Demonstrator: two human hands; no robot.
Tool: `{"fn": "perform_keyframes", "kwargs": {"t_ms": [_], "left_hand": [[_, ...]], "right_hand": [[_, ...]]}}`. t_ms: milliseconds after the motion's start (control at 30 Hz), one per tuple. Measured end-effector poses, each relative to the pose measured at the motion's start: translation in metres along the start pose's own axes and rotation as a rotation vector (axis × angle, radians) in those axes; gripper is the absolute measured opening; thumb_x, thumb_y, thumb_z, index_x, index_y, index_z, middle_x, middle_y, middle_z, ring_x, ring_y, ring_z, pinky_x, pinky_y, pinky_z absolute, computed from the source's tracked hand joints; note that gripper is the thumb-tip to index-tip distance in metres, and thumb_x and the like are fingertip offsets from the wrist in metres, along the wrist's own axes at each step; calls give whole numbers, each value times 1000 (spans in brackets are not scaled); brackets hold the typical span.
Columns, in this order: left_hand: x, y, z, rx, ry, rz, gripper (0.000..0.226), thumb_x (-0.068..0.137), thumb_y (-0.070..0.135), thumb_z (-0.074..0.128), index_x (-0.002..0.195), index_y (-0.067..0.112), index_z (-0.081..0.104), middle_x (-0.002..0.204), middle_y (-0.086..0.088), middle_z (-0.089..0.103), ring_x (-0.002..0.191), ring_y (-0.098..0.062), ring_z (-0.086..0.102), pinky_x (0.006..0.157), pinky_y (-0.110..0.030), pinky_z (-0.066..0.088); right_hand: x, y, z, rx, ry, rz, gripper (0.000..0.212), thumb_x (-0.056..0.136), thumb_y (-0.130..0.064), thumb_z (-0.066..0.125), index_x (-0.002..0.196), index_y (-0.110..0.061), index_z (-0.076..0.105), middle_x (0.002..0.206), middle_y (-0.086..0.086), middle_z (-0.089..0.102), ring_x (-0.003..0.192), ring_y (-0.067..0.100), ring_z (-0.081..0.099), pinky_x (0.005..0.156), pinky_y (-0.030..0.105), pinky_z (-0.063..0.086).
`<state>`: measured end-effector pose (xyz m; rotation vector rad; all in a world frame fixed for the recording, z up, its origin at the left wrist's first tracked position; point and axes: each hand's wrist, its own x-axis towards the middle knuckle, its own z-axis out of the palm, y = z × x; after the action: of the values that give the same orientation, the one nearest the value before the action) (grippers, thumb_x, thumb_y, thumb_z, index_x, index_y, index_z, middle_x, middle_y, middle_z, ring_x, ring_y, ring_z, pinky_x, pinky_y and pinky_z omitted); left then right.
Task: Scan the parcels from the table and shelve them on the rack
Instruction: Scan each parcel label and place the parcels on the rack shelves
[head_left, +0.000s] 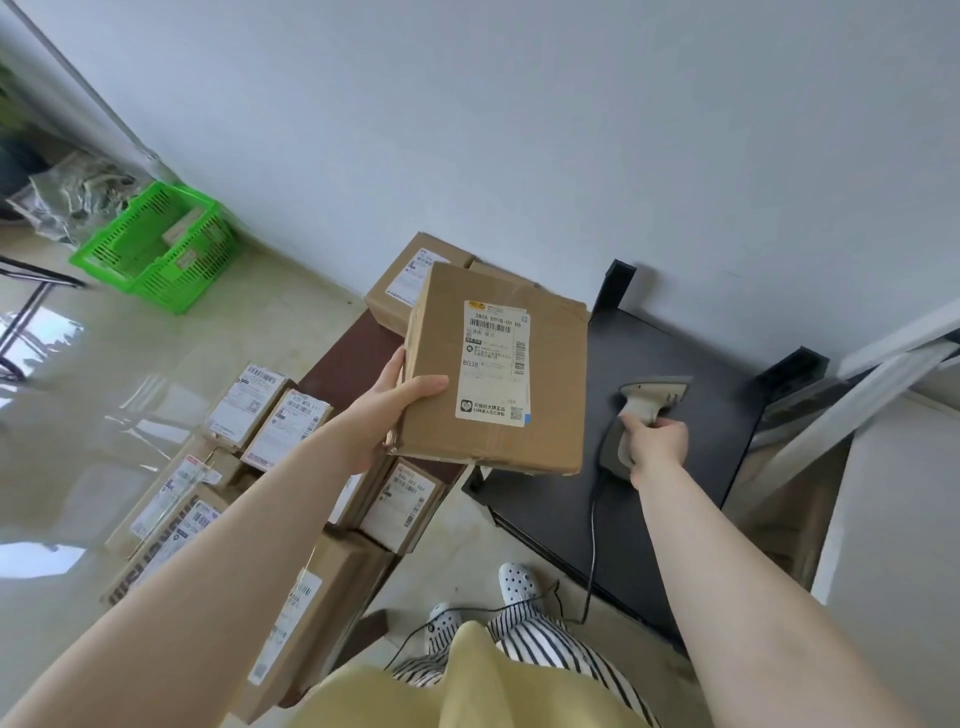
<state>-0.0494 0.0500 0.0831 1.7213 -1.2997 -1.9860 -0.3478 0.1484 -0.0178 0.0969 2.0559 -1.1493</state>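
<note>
While gripped by left hand (387, 410), box (493, 369) at ten o'clock from scanner (641, 415). Label long axis twelve-to-six, facing up. Scanner clutched in right hand (657, 441), nearer.

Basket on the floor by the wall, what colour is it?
Bright green, slotted plastic, seen in the head view.

You have two hands in view: the left hand (387, 410) and the right hand (655, 441). There is one scanner (641, 415) and one cable (592, 540) going from it. You hold one cardboard parcel (493, 369), and it carries one white label (496, 364). On the brown worktop (348, 364) I can count about nine more parcels (270, 415); some are partly hidden, so this number is not sure. One green basket (156, 254) stands on the floor (104, 374). You see two white shoes (517, 582).
</note>
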Motion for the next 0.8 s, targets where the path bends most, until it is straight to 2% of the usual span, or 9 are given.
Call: {"fn": "perform_keyframes", "kwargs": {"t_ms": [167, 300, 367, 400, 467, 533, 600, 700, 800], "left_hand": [[-2, -3, 3, -42, 22, -17, 63, 91, 40, 68, 144, 56, 38, 125, 11, 70, 104, -13, 73, 69, -34, 61], [-7, -2, 7, -98, 32, 1, 54, 93, 37, 67, 139, 53, 44, 124, 7, 71, 98, -14, 74, 60, -32, 59], [-12, 1, 9, -123, 39, 16, 54, 89, 45, 70, 136, 53, 46, 126, 6, 70, 104, -19, 72, 59, -32, 58], [-14, 3, 8, -132, 44, 25, 58, 83, 49, 72, 135, 52, 47, 127, 5, 68, 106, -21, 70, 59, -33, 58], [-20, 7, 8, -157, 56, 58, 67, 75, 53, 71, 137, 47, 47, 129, 3, 67, 102, -22, 71, 60, -34, 59], [-29, 11, 6, -162, 60, 99, 72, 73, 54, 71, 140, 42, 46, 128, 1, 68, 96, -21, 73, 59, -34, 59], [-41, 13, 4, -150, 52, 143, 76, 68, 57, 75, 138, 45, 48, 127, 1, 69, 101, -24, 73, 66, -39, 61], [-67, 8, 5, -107, 39, 211, 82, 60, 62, 77, 136, 52, 47, 127, 3, 69, 113, -29, 69, 80, -48, 60], [-104, -9, 8, -78, 10, 278, 84, 61, 62, 76, 138, 55, 44, 129, 6, 67, 117, -27, 66, 73, -42, 58]], "right_hand": [[5, 5, 1, -44, -4, -15, 42, 89, -17, 73, 123, -2, 53, 109, 7, 53, 101, 24, 50, 88, 35, 42], [7, 7, -2, -190, 29, -46, 46, 87, -30, 73, 119, -2, 57, 116, 12, 63, 106, 31, 59, 82, 35, 45], [6, 4, -4, -328, 92, -42, 60, 85, -39, 74, 127, -1, 53, 131, 19, 57, 120, 38, 54, 92, 42, 48], [2, 0, -5, -378, 136, -41, 68, 85, -43, 73, 133, -1, 48, 139, 20, 50, 127, 39, 48, 99, 46, 44], [-13, -12, -6, -358, 179, -111, 71, 86, -49, 69, 137, -6, 46, 143, 18, 44, 133, 36, 40, 106, 48, 39], [-34, -26, -4, -162, 55, -241, 63, 88, -54, 65, 133, -14, 51, 131, 7, 53, 130, 30, 46, 106, 45, 41], [-67, -41, -3, 19, -239, -301, 55, 93, -57, 57, 132, -19, 51, 125, -3, 56, 127, 20, 49, 105, 36, 38], [-119, -47, -10, 12, -652, -302, 53, 93, -63, 53, 131, -27, 53, 130, -8, 61, 125, 13, 54, 110, 37, 38], [-156, -29, -32, 60, -806, -230, 57, 89, -57, 63, 137, -29, 53, 124, -6, 70, 116, 16, 65, 102, 42, 51]]}}
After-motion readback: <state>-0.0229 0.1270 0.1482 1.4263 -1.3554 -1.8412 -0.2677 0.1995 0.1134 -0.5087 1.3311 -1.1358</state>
